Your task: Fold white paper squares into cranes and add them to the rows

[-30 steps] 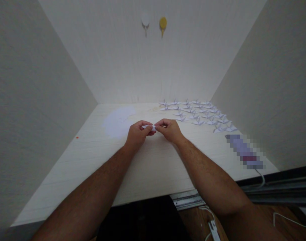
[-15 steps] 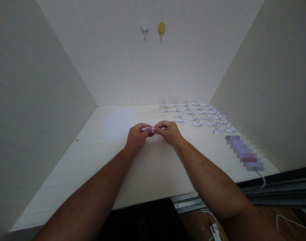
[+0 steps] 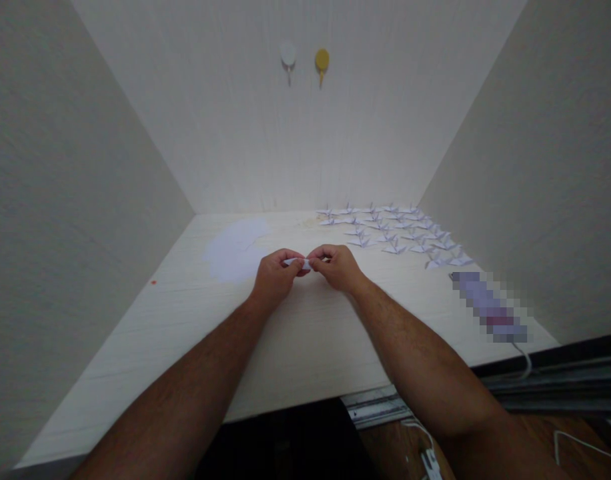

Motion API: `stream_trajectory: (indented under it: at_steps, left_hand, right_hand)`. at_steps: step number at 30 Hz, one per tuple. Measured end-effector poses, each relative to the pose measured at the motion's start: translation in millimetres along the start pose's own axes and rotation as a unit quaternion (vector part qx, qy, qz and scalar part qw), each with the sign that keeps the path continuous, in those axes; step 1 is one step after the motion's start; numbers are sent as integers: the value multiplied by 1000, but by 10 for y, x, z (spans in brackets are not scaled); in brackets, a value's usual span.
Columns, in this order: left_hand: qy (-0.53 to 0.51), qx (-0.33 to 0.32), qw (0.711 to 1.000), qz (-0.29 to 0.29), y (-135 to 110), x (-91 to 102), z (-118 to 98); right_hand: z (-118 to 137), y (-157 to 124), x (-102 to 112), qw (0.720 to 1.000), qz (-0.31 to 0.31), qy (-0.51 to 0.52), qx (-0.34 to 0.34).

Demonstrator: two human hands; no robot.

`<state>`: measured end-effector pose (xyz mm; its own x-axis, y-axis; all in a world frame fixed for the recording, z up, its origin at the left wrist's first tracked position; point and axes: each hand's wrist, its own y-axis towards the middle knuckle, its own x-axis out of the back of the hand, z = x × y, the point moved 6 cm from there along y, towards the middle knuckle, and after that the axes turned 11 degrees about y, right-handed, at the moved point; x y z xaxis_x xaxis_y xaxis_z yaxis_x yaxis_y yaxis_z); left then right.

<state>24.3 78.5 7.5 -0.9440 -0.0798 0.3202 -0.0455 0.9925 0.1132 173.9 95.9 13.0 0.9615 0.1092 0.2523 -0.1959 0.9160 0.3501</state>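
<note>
A small folded piece of white paper (image 3: 306, 264) is pinched between my two hands above the middle of the table. My left hand (image 3: 276, 272) grips its left end with thumb and fingers, and my right hand (image 3: 337, 265) pinches the right end. Fingertips cover much of the paper, so its full shape is hidden. Just beyond my left hand lies a spread of flat white paper sheets (image 3: 233, 250). Several white paper cranes (image 3: 394, 245) stand in loose rows past my right hand.
A blurred-out purple object (image 3: 485, 303) with a white cord lies at the table's right edge. Walls enclose the table (image 3: 305, 347) on three sides. A white hook (image 3: 288, 57) and a yellow hook (image 3: 322, 61) are on the back wall. A small orange spot (image 3: 154, 282) is at left.
The view has tilted very slightly, so everything sits a little lower. My fingers have shifted slightly on the folded paper; both hands still hold it.
</note>
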Motion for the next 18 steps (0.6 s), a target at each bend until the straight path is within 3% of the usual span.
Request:
stream_trajectory:
  at_steps: [8,18]
  left_hand:
    - [80,-39,996,0,10,28,-8]
    - [96,-53,994,-12,29,44,26]
  right_hand:
    - [-27,4,-17,999,-6,-34,9]
    - [69,-27,-49,994,1,-93,61]
